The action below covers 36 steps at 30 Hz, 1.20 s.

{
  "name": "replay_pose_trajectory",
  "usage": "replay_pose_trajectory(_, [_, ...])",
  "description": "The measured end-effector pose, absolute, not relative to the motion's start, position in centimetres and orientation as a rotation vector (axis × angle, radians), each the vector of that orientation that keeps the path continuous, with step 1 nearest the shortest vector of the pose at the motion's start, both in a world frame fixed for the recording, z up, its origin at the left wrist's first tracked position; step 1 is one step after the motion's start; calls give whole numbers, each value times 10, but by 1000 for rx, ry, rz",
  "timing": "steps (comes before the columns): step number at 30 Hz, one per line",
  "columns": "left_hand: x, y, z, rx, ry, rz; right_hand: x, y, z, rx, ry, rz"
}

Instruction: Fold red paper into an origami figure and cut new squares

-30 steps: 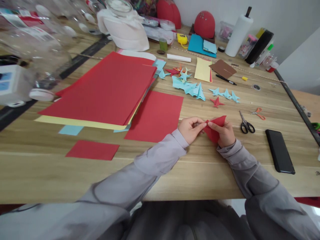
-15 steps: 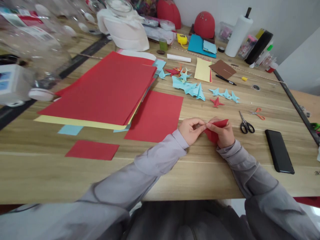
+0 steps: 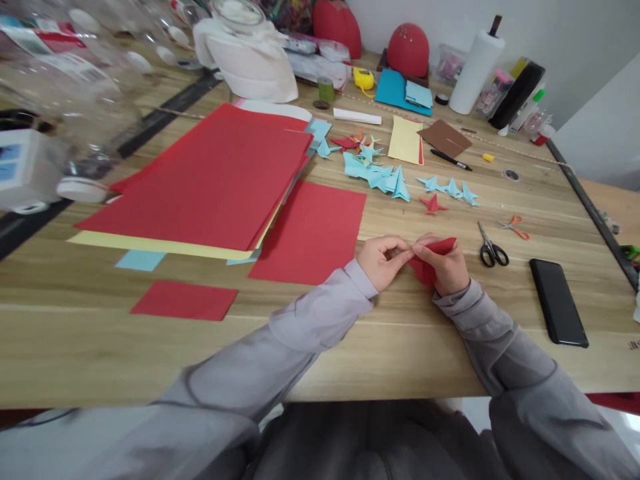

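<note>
A piece of folded red paper (image 3: pixel 424 272) is held between my two hands just above the wooden table. My left hand (image 3: pixel 383 261) pinches its left tip between thumb and fingers. With thumb on top, my right hand (image 3: pixel 447 265) grips the same paper, whose upper flap sticks out past the fingers. The fingers hide part of the folds. Beyond my hands lie a small folded red paper crane (image 3: pixel 433 204) and several light blue folded cranes (image 3: pixel 453 189). A large red sheet (image 3: pixel 315 233) lies left of my left hand.
On the left is a stack of red and yellow sheets (image 3: pixel 200 180), with a small red rectangle (image 3: pixel 185 300) in front. To the right lie black-handled scissors (image 3: pixel 493 251), orange scissors (image 3: pixel 517 228) and a phone (image 3: pixel 559 303). Plastic bottles (image 3: pixel 90 100) crowd the far left.
</note>
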<state>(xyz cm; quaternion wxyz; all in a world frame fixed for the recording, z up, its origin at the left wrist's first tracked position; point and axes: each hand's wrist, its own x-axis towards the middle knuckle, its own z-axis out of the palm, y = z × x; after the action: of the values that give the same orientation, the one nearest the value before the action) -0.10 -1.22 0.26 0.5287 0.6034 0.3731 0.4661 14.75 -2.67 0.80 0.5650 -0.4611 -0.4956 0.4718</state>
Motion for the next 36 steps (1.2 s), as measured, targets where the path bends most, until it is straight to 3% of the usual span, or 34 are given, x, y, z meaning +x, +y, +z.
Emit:
replay_pose_trajectory(12, [1,-9,2,1246,929,1198,146,-29,6,-1154,-990,1259])
replay_pose_trajectory(19, [-2,-8,4,1328,982,1199,144,-32,5,-1190,-1173,1151])
replay_pose_trajectory(36, [-1,-10,4,1332,958,1144,142,-31,9,-1193,-1028,1164])
